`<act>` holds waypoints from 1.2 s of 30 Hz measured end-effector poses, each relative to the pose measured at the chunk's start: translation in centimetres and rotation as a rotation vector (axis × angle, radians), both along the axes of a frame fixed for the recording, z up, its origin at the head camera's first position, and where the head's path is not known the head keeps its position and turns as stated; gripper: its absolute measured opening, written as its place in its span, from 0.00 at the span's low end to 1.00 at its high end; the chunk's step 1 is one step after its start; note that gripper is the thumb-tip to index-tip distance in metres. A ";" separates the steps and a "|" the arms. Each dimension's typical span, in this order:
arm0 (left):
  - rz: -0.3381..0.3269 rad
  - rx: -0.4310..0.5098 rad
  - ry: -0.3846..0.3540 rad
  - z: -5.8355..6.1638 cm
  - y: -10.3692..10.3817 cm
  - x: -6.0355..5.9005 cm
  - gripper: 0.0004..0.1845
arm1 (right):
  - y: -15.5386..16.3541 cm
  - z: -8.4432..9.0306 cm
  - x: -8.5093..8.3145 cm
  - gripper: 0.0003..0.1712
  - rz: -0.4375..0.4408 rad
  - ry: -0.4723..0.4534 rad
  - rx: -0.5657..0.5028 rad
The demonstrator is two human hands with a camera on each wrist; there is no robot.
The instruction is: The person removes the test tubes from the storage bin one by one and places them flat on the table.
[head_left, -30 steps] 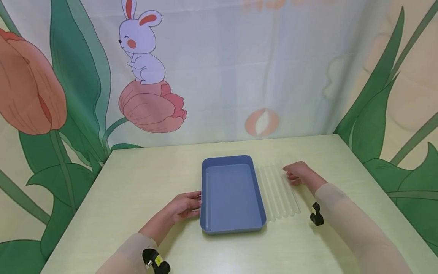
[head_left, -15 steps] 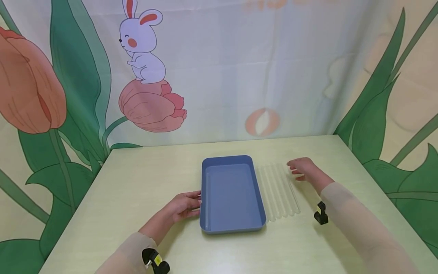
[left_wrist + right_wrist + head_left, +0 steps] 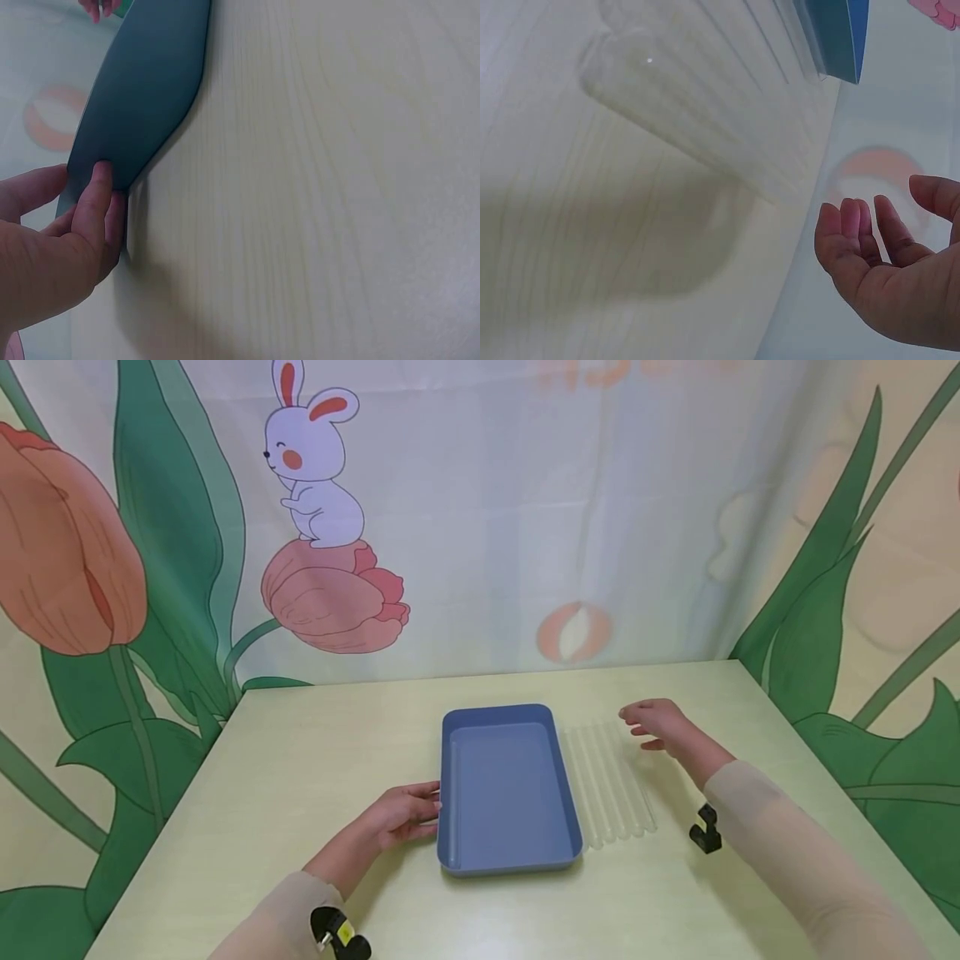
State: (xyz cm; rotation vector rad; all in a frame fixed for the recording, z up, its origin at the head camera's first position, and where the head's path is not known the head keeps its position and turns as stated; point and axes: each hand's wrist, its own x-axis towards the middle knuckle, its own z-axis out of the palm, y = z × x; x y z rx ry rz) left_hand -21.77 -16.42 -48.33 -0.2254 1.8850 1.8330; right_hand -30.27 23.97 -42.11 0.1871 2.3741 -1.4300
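A blue rectangular tray stands mid-table. My left hand touches its left side, fingertips against the outer wall. In the left wrist view, the left hand has its fingers along that wall. One clear test tube lies lengthwise in the tray by the left wall. Right of the tray, several clear test tubes lie side by side, rounded ends toward me. My right hand is over their far end, holding nothing. The right wrist view shows the right hand with fingers loosely bent and apart.
The pale wooden table ends at a back edge in front of a printed curtain with a rabbit and tulips. Small black wrist mounts sit on the beige sleeves.
My right hand has lifted off the far end of the rightmost tube, fingers loosening. It shifted right, then slightly back left. My left hand stays at the tray.
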 end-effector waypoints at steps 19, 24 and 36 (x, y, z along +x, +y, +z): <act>-0.008 0.013 0.011 -0.1 -0.2 0.0 0.34 | -4.3 1.7 1.2 0.29 0.102 0.079 0.020; 0.003 -0.002 0.001 0.0 -0.1 0.0 0.33 | -5.5 1.6 1.3 0.28 0.135 0.100 0.019; 0.007 -0.007 0.006 0.1 0.0 0.1 0.32 | -9.1 1.4 1.5 0.25 0.183 0.112 0.006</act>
